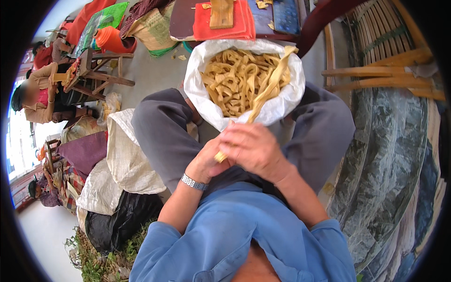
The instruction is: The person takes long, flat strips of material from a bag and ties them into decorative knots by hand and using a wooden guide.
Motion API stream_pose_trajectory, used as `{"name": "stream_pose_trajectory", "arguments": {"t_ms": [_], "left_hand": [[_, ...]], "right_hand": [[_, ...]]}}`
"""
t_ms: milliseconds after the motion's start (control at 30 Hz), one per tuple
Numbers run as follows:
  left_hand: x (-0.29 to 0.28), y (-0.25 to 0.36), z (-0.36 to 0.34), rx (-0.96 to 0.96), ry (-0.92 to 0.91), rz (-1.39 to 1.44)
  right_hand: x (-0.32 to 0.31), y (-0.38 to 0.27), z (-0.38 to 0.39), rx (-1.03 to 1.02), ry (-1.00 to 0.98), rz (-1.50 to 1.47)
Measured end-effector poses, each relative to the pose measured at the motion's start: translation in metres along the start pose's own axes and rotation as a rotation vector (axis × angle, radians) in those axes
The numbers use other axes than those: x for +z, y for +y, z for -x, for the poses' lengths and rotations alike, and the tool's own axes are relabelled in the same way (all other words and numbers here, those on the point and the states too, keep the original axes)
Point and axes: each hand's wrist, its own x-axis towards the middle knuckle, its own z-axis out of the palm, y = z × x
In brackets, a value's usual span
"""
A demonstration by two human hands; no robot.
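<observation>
A long, twisted, pale yellow-tan strip (274, 83) slants up and to the right from my hands, its far end over the rim of a white sack (191, 80). My left hand (211, 157), with a metal watch band at the wrist, is closed around the strip's lower part, and a short end sticks out below the fingers. Partly covering it, my right hand (256, 148) is closed on the same strip and slightly blurred. Between my knees, the open sack holds many curled tan pieces (230, 80) of similar look; I cannot tell their material.
Beyond the sack, a wooden block (221, 14) lies on a red cloth (199, 28) on a low table. To the left are a white woven sack (129, 155), a black bag (120, 221) and people seated at a bench (105, 77). Clear plastic sheeting (380, 164) lies at right.
</observation>
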Motion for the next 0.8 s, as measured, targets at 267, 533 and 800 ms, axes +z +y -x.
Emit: {"name": "stream_pose_trajectory", "arguments": {"t_ms": [267, 533, 800], "left_hand": [[0.012, 0.009, 0.048, -0.020, -0.102, -0.322], [0.036, 0.019, 0.087, -0.225, -0.083, -1.109], [0.036, 0.037, 0.120, -0.179, -0.220, -1.313]], "right_hand": [[-0.010, -0.052, 0.023, -0.026, -0.175, -0.095], [-0.019, -0.047, 0.029, 0.051, -0.284, 0.012], [-0.026, -0.073, 0.042, 0.163, -0.404, -0.189]]}}
